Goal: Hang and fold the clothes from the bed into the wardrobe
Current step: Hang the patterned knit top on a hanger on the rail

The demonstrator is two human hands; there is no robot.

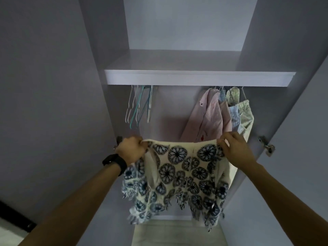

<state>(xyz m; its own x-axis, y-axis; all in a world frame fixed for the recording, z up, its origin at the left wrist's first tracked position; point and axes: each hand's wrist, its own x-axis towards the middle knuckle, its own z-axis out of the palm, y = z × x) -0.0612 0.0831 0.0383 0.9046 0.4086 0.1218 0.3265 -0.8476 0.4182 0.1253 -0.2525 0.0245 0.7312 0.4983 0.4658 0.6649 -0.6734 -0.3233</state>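
Before the wardrobe (195, 79), left hand (132, 148) and right hand (234, 148) pinch the floral garment (177, 174) by its corners.

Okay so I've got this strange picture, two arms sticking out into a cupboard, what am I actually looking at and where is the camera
There is no machine here. The camera sits on a person's head and looks forward and down, so the two arms reaching in from the bottom are that person's own. This is the only view.

The left hand, with a black watch on its wrist, and the right hand each pinch a top corner of a cream flowered garment with fringed edges. Together they hold it spread out in front of an open wardrobe.

Inside, under a white shelf, empty hangers hang on the left. A pink striped shirt and a few lighter clothes hang on the right.
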